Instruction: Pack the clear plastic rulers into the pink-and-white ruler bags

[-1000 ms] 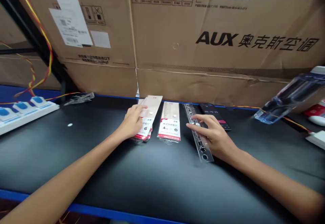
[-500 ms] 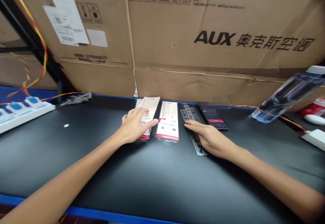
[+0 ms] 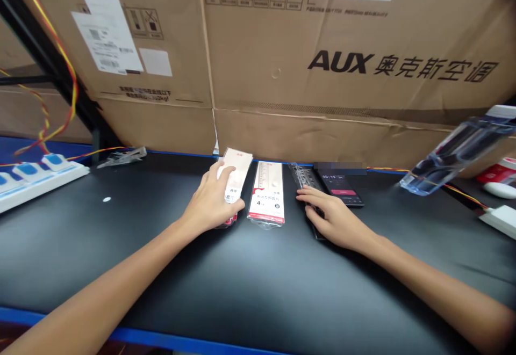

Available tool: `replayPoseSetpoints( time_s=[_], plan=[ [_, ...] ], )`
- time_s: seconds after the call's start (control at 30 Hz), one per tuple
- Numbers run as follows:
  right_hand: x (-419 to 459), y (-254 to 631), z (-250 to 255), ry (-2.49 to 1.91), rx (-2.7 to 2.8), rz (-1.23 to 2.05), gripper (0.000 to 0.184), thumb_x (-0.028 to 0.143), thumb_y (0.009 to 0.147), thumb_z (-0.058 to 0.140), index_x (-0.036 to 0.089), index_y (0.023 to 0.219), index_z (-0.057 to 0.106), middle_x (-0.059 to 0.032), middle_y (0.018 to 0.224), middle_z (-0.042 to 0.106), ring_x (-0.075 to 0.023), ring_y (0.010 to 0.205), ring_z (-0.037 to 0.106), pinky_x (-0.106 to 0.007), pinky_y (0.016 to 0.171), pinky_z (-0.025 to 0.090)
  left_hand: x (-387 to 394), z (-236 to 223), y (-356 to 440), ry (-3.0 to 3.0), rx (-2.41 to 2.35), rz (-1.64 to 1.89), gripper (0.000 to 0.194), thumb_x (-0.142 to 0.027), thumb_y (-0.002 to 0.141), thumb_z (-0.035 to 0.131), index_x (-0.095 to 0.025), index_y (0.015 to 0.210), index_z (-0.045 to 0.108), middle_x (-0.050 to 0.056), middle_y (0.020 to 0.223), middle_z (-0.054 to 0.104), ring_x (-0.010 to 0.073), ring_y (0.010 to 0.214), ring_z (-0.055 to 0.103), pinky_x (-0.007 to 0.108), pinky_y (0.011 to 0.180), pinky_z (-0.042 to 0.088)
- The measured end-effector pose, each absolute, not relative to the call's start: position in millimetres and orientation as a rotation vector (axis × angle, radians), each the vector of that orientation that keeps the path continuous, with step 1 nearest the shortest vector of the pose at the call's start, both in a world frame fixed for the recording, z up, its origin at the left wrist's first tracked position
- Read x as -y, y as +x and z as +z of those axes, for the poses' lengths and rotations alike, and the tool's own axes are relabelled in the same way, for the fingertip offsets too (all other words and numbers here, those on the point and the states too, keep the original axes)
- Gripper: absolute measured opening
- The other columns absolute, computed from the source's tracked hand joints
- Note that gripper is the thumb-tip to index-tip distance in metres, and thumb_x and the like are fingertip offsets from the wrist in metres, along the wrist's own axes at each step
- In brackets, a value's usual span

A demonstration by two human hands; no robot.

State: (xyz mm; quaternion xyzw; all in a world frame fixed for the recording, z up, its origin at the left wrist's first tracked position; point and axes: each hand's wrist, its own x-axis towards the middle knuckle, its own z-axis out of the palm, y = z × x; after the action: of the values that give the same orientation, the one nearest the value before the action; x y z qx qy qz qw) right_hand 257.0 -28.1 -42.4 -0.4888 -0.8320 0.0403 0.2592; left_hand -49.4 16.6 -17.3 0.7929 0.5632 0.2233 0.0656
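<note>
My left hand (image 3: 213, 196) is at the white and red ruler-set packets (image 3: 237, 169), its fingers across the top packet and its thumb at the right edge. It grips the packet, and its palm hides part of the pile. Just to the right lies a single ruler-set packet (image 3: 266, 191), with a ruler visible in its upper half and the number 4 printed below; neither hand touches it. My right hand (image 3: 332, 212) has its fingers curled over several clear plastic rulers (image 3: 300, 175) with cut-out shapes. Their lower part is mostly hidden under that hand.
A phone (image 3: 342, 191) showing a timer lies beyond my right hand. Large cartons (image 3: 274, 92) stand along the back edge. On the right a water bottle (image 3: 451, 151) leans; a white power strip (image 3: 40, 180) and crumpled plastic (image 3: 123, 156) are on the left.
The top packet under my left hand has shifted slightly up and away, and the fingers have bent more around it. My right hand's fingers have curled in over the clear rulers.
</note>
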Motion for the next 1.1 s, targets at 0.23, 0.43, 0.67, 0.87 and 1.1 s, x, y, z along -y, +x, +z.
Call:
replayPoseSetpoints(
  time_s=[0.23, 0.43, 0.67, 0.87, 1.1],
  plan=[
    [26.6, 257.2, -40.6, -1.275, 2.229, 0.143, 0.027, 0.023, 0.096, 0.051, 0.017, 0.112, 0.072, -0.0107, 0.123, 0.071, -0.0298, 0.128, 0.059, -0.048, 0.106, 0.052, -19.0, -21.0, -55.0, 2.391, -1.637, 0.648, 0.089, -0.049, 0.077, 0.065, -0.024, 0.153, 0.025, 0.015, 0.164, 0.015, 0.0403, 0.146, 0.028, 0.054, 0.110, 0.040],
    [29.9, 255.0, -33.7, -1.213, 2.297, 0.234, 0.028, 0.031, 0.100, 0.050, 0.023, 0.118, 0.070, -0.0072, 0.125, 0.071, -0.0297, 0.131, 0.057, -0.058, 0.115, 0.038, -21.8, -20.7, -56.5, 2.504, -1.582, 0.675, 0.084, -0.055, 0.077, 0.066, -0.021, 0.148, 0.035, 0.017, 0.162, 0.023, 0.0368, 0.149, 0.022, 0.055, 0.116, 0.030],
    [50.2, 238.9, -22.4, -1.102, 2.443, 0.163, 0.048, 0.029, 0.100, 0.050, 0.027, 0.147, 0.045, -0.0095, 0.151, 0.050, -0.0253, 0.142, 0.044, -0.058, 0.122, 0.025, -10.2, -7.4, -47.4, 2.635, -1.308, 0.797, 0.042, -0.045, 0.083, 0.063, -0.020, 0.118, 0.061, 0.012, 0.133, 0.058, 0.0318, 0.128, 0.048, 0.048, 0.108, 0.039],
    [60.7, 227.9, -24.7, -1.058, 2.648, 0.186, 0.045, 0.028, 0.101, 0.046, 0.027, 0.146, 0.046, -0.0092, 0.148, 0.054, -0.0260, 0.142, 0.044, -0.065, 0.119, 0.022, 4.3, -10.3, -35.3, 2.755, -1.008, 0.635, 0.037, -0.035, 0.083, 0.065, -0.024, 0.118, 0.065, 0.007, 0.118, 0.070, 0.0292, 0.121, 0.054, 0.047, 0.110, 0.032],
    [57.4, 226.2, -24.4, -0.939, 2.537, 0.161, 0.033, 0.017, 0.099, 0.049, 0.025, 0.128, 0.062, -0.0086, 0.126, 0.069, -0.0205, 0.117, 0.065, -0.053, 0.115, 0.038, 10.9, -10.5, -28.9, 2.767, -0.936, 0.533, 0.023, -0.037, 0.089, 0.061, -0.023, 0.105, 0.069, 0.004, 0.102, 0.072, 0.0235, 0.103, 0.063, 0.047, 0.110, 0.025]
  ],
)
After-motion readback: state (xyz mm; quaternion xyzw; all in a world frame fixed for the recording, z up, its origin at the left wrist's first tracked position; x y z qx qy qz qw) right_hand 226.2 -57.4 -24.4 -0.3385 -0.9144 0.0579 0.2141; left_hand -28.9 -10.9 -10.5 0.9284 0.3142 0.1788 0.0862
